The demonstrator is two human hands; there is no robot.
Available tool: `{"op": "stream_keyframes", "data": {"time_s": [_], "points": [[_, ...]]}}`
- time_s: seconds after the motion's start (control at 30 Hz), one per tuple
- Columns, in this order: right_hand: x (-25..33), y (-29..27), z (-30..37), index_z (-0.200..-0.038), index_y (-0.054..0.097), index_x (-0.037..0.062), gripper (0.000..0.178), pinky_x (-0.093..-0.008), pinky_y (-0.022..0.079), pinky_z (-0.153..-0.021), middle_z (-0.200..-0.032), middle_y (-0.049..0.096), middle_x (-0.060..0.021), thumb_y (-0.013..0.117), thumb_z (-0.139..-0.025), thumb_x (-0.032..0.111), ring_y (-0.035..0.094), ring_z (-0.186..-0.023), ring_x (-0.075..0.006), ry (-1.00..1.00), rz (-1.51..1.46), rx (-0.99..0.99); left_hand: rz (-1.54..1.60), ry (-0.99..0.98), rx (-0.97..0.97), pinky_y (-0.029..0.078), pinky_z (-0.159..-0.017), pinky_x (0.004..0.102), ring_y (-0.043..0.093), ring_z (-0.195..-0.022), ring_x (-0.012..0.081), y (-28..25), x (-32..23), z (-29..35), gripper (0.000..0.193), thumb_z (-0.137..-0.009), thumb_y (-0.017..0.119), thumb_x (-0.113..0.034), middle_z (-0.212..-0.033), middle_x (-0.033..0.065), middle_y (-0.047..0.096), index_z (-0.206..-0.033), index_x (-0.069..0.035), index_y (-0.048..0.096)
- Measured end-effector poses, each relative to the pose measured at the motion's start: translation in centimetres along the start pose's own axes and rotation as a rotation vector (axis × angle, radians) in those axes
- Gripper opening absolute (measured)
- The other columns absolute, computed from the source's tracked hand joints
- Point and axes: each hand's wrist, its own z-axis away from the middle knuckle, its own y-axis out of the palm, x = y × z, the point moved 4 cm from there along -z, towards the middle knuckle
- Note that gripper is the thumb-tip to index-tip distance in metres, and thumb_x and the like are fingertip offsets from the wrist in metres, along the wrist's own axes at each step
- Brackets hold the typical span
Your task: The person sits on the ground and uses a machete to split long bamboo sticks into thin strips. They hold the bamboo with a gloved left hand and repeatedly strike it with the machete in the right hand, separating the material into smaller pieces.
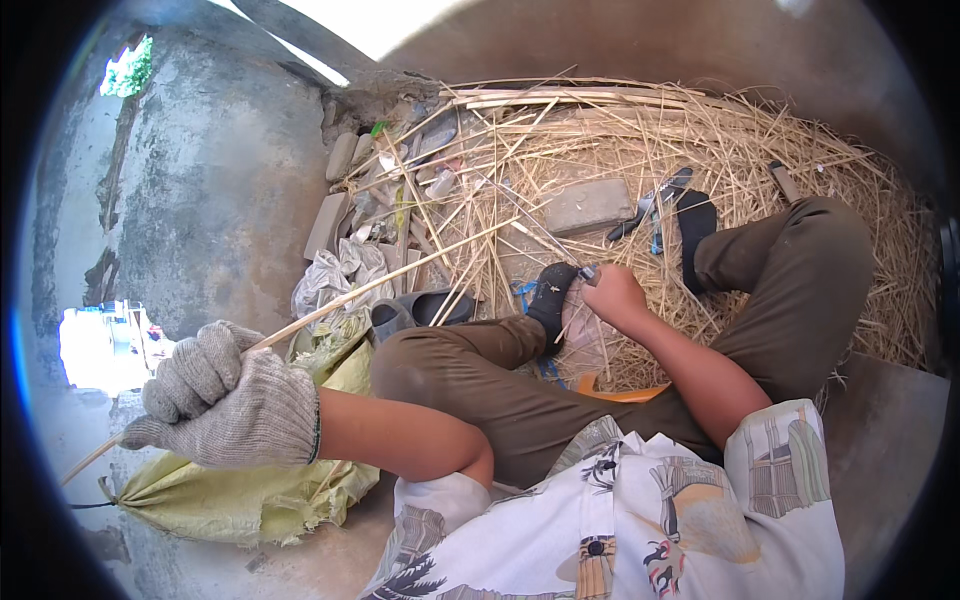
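My left hand [225, 405], in a grey knitted glove, is closed around a long, thin pale strip [375, 287] that looks like split bamboo. The strip slants from behind the glove up to the right, over the straw-like litter. Bare and closed, my right hand [615, 297] grips a slim tool, apparently a knife [588, 273], with a narrow blade pointing away to the upper left. Its handle is mostly hidden in my fist. Beside that fist is my foot in a black sock [552, 292]. Whether blade and strip touch, I cannot tell.
Many loose pale strips [740, 135] cover the floor ahead. A brick [588, 206] lies among them, near a dark sandal [652, 203]. Grey slippers [425, 308] and a yellow-green woven sack [250, 497] are at left, below a stained wall [230, 170].
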Motion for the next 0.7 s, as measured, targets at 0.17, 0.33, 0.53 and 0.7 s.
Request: {"op": "stream_keyframes", "data": {"time_s": [0.17,0.33,0.53,0.7], "points": [[1.4,0.1,0.8,-0.090,0.072,0.0033,0.030,-0.0471,0.055,-0.074,-0.083,0.071,-0.0206,0.069,-0.081,0.031,0.070,-0.082,-0.0399,-0.132,-0.122,-0.027,-0.077,0.096,0.005,0.023,-0.041,0.0264,0.025,-0.039,0.0067,-0.6,-2.3,1.0,0.064,-0.099,0.045,-0.066,-0.047,-0.0089,0.033,-0.052,-0.023,0.040],[4.8,-1.4,2.7,-0.091,0.074,0.0100,0.023,-0.0456,0.056,-0.071,-0.075,0.070,-0.0148,0.069,-0.081,0.030,0.070,-0.076,-0.0367,-0.477,0.005,-0.079,-0.125,0.204,-0.181,0.024,-0.041,0.0266,0.026,-0.039,0.0066,-1.4,-3.4,1.9,0.065,-0.099,0.044,-0.067,-0.047,-0.0091,0.032,-0.052,-0.022,0.038],[-1.2,-1.2,-0.5,-0.093,0.073,0.0013,0.030,-0.0466,0.056,-0.075,-0.084,0.070,-0.0244,0.069,-0.077,0.026,0.070,-0.082,-0.0419,0.067,0.032,-0.060,-0.269,0.258,-0.230,0.021,-0.036,0.0222,0.020,-0.037,0.0030,-0.3,-5.0,2.6,0.064,-0.103,0.039,-0.063,-0.047,-0.0103,0.030,-0.054,-0.023,0.029],[0.5,-0.5,0.6,-0.094,0.073,0.0030,0.029,-0.0466,0.057,-0.075,-0.082,0.070,-0.0240,0.069,-0.079,0.028,0.069,-0.080,-0.0422,-0.032,-0.027,-0.011,-0.076,0.138,0.014,0.021,-0.038,0.0237,0.022,-0.037,0.0050,-0.8,-3.3,0.9,0.065,-0.102,0.038,-0.065,-0.045,-0.0095,0.028,-0.052,-0.024,0.033]]}}
